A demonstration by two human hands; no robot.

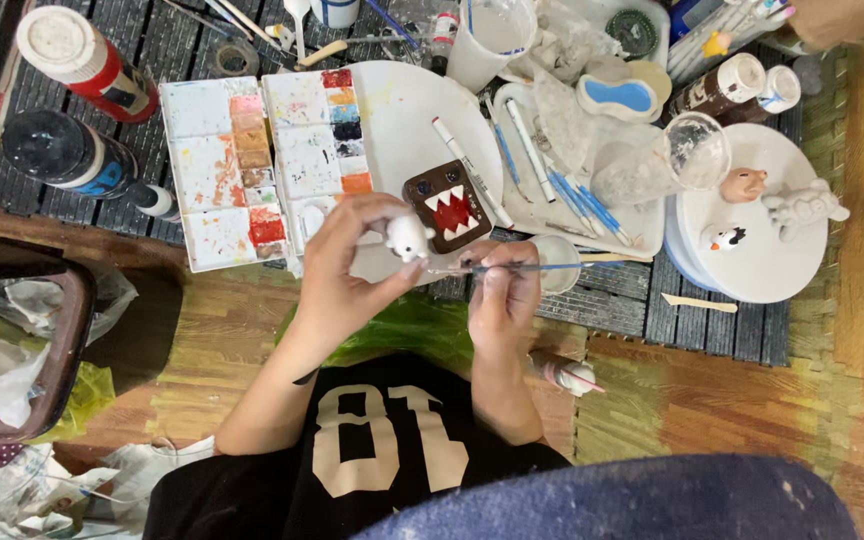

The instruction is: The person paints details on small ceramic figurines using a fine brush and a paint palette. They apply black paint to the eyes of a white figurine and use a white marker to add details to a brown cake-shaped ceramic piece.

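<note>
My left hand (347, 265) holds a small white figurine (409, 238) by its fingertips, just above the near edge of a white round plate (422, 120). My right hand (502, 292) grips a thin paintbrush (537, 267) that lies level, with its near end by the figurine. A brown square figurine (449, 205) with a red mouth and white teeth lies on the plate right behind both hands. A white paint palette (252, 160) with several coloured wells sits to the left of the plate.
Paint bottles (82, 60) stand at the far left. A tray of pens (552, 170), a white cup (492, 35) and a white round stand (752, 260) with small figurines fill the right. A bin of crumpled paper (22, 350) sits at the near left.
</note>
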